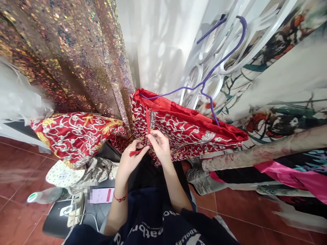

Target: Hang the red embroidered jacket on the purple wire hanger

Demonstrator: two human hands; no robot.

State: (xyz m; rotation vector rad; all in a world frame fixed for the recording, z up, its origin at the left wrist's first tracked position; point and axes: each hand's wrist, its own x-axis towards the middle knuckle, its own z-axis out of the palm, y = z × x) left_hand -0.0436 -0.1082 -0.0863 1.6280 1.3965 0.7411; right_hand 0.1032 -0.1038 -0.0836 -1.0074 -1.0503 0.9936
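A red garment (176,126) with silver and gold embroidery hangs in front of me on a purple wire hanger (189,87). From its left part a narrow red fabric tie (148,119) runs down into my fingers. My left hand (134,154) is closed on the tie near its end, where a red tassel (135,153) sticks out to the left. Slightly higher, my right hand (158,144) pinches the same tie between thumb and fingers. The two hands nearly touch. Another red embroidered part (74,134) spreads out to the left.
A gold sequined cloth (84,51) hangs at the left and a white rack (217,68) stands behind the hanger. Floral fabrics (260,112) hang at right. Beside my left arm lie a lit phone (103,196), a plastic bottle (47,195) and a white dotted cloth item (63,173).
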